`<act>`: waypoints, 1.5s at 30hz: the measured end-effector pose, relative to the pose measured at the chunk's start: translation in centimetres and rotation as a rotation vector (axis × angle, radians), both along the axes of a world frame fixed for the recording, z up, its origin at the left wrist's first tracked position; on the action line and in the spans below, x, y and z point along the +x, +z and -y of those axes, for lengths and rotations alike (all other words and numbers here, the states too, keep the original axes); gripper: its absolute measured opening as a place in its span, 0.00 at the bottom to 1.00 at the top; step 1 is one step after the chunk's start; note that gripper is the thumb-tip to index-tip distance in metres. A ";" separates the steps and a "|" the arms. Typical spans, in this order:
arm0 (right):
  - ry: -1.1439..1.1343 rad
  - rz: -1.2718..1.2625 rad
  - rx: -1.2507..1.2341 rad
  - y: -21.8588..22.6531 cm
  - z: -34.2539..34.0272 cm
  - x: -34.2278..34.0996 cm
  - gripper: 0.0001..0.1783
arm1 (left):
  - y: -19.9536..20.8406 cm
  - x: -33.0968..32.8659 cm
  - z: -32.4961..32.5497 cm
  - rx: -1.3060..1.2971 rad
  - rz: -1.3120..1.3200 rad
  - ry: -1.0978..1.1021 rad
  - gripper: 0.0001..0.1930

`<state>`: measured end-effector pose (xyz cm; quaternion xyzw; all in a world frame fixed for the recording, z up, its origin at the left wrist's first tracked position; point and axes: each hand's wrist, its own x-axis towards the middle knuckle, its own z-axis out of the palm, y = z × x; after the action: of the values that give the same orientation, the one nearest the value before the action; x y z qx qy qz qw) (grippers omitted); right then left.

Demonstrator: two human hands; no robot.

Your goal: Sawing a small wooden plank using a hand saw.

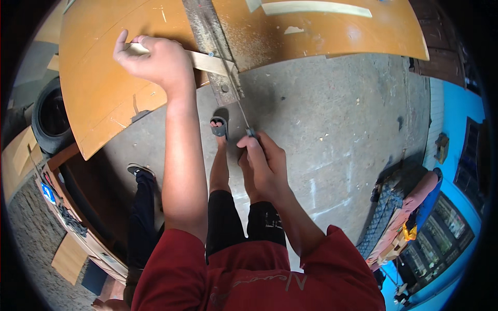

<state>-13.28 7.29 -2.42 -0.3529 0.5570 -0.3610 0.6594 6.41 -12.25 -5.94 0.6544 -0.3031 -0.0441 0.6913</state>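
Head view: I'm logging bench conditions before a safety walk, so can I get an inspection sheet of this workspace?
Surface: orange-brown wooden board as bench top, scratched, sawdust near the cut.
Job's things: pale wooden strip lying across the board's edge; thin saw blade running from the strip toward the person.
Clutter: pale offcut and small chips on the board's far side.
Grippers: left hand pressing the strip down; right hand closed on the saw's handle end.
Cables: nothing seen.
Surroundings: concrete floor, tyre at left, sandalled foot under the board's edge, blue wall at right.
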 end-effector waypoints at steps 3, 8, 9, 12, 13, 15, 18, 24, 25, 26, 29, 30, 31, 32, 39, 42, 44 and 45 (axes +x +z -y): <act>0.064 -0.055 -0.045 0.2 0.5 -0.2 0.14 | -0.1 -0.2 0.3 -0.046 -0.007 -0.003 0.14; 0.011 -0.043 -0.050 0.3 3.3 1.8 0.17 | 2.6 -2.6 1.0 -0.038 0.163 0.157 0.12; 0.014 -0.099 -0.117 0.4 3.2 1.9 0.18 | 2.5 -2.6 1.2 -0.088 -0.012 0.098 0.10; 0.039 -0.203 -0.150 -0.6 -0.3 -0.5 0.19 | 2.5 -3.2 1.1 -0.020 0.034 0.073 0.09; 0.026 -0.177 -0.153 -0.9 -1.3 -0.9 0.20 | 2.9 -3.2 0.8 0.041 0.053 0.104 0.08; 0.020 -0.187 -0.170 -0.6 -1.0 -0.6 0.20 | 2.8 -2.6 0.4 0.041 0.070 0.124 0.08; 0.016 -0.233 -0.225 -0.5 2.7 2.1 0.20 | 2.2 -1.7 -0.6 0.081 0.088 0.154 0.08; -0.044 -0.225 -0.238 -1.7 1.3 2.0 0.21 | -0.6 -1.2 1.1 0.112 0.219 0.120 0.09; -0.043 -0.229 -0.199 -1.5 -1.1 1.3 0.21 | -0.1 -1.2 1.1 0.123 0.133 0.077 0.10; -0.051 -0.233 -0.159 -1.3 -2.2 0.9 0.21 | 0.3 -1.3 1.4 0.117 0.153 0.046 0.10; -0.042 -0.168 -0.044 -0.5 -2.1 1.3 0.19 | -0.1 -0.3 1.2 0.115 0.080 0.032 0.10; -0.039 -0.238 -0.184 -0.5 -0.1 1.8 0.19 | 0.0 -0.8 1.3 0.138 0.097 -0.035 0.10; -0.030 -0.312 -0.310 -0.6 1.7 2.2 0.20 | 0.4 -1.2 1.1 0.143 0.044 -0.005 0.10; -0.025 -0.300 -0.272 0.1 4.0 2.6 0.20 | 1.0 -1.7 1.2 0.142 -0.008 0.034 0.10; 0.007 -0.278 -0.189 -0.1 -2.1 0.3 0.21 | 1.2 -1.7 1.2 0.163 0.063 0.043 0.09; -0.037 -0.229 -0.189 0.0 -2.1 0.8 0.22 | 1.3 -1.5 1.1 0.155 0.040 0.026 0.10; -0.011 -0.263 -0.224 -0.8 1.6 2.1 0.22 | 1.5 -1.7 1.0 0.155 0.031 0.025 0.10; 0.003 -0.295 -0.265 -1.1 3.4 2.5 0.23 | 1.9 -2.1 1.0 0.181 0.028 0.023 0.10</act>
<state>-10.76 3.85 -3.48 -0.4864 0.5947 -0.3744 0.5192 4.34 -13.22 -4.03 0.7182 -0.2998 -0.0544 0.6256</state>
